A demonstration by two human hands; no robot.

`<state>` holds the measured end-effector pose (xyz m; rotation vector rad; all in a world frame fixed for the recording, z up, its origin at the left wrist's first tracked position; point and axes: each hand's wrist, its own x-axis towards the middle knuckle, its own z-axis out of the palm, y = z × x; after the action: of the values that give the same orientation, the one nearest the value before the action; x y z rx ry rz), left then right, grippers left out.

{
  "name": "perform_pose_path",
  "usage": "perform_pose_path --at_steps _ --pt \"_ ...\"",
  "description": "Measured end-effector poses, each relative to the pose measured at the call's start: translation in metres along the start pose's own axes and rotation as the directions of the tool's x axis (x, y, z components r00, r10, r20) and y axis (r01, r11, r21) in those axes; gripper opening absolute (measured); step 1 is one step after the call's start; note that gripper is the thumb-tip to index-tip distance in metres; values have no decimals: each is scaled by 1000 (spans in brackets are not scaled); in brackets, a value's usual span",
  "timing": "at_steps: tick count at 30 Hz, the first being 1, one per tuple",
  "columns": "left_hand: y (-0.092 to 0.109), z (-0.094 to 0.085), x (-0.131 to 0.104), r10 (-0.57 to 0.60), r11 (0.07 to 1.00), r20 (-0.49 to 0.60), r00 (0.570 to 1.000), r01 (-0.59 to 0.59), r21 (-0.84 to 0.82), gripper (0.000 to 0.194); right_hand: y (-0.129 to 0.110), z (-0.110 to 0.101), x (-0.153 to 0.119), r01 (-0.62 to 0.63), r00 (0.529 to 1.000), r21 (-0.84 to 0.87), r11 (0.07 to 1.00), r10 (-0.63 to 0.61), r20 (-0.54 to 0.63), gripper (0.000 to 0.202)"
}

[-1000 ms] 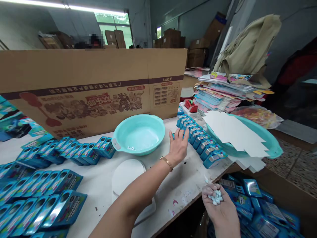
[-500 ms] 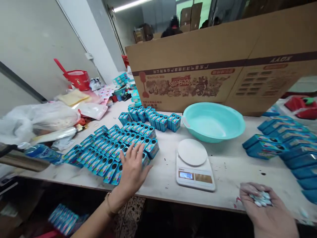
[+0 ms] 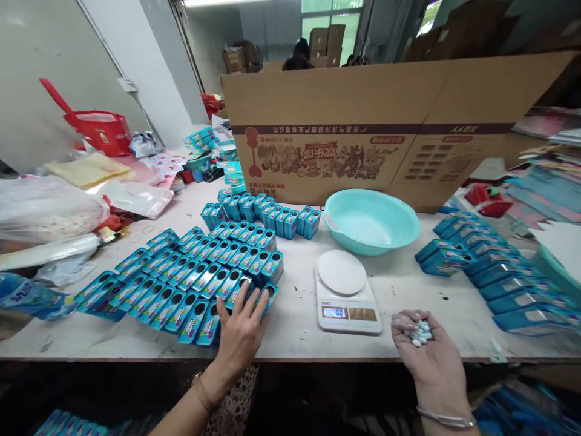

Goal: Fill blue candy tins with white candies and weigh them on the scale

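My left hand point(image 3: 241, 327) reaches over the front right corner of a block of small blue boxes point(image 3: 184, 275). Its fingers are spread and bent a little, with the tips at the tops of the nearest boxes. The boxes stand upright in rows, each with a dark round opening in the top. My right hand point(image 3: 429, 354) is turned palm up and cupped around a small heap of pale mint-like pellets point(image 3: 418, 333). Between the hands sits a white kitchen scale point(image 3: 348, 290), its plate bare and its display apparently at zero.
Behind the scale stands a turquoise basin point(image 3: 372, 224), in front of a long cardboard carton point(image 3: 345, 103). More blue boxes point(image 3: 503, 272) line the right side. A blue bottle point(image 3: 34, 297) and plastic bags point(image 3: 49, 206) crowd the left. The table's front edge point(image 3: 308, 361) runs below.
My left hand has come down onto the boxes at the front right of the block. My right hand, still cupping the pellets, is now closer to the scale. The camera view has shifted.
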<state>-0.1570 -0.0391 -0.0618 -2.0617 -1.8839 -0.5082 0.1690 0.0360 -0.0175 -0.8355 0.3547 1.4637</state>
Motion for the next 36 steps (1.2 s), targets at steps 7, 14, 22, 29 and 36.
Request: perform_pose_path --at_steps 7,14,22,29,36 --pt "35 -4 31 -74 914 -5 997 66 -401 69 -10 -19 5 28 999 31 999 -29 32 17" --pt "92 53 122 -67 646 201 977 196 -738 62 -25 -27 14 39 999 84 996 -41 21 12" --pt "89 57 147 -2 575 204 979 168 -801 111 -33 -19 32 85 993 119 989 -75 -89 15" --pt "74 20 119 -269 587 152 951 287 -757 80 -5 23 43 -21 997 102 995 28 -68 19" --pt "74 27 116 -238 620 107 965 235 -749 65 -1 51 51 -6 992 -5 1000 6 125 20"
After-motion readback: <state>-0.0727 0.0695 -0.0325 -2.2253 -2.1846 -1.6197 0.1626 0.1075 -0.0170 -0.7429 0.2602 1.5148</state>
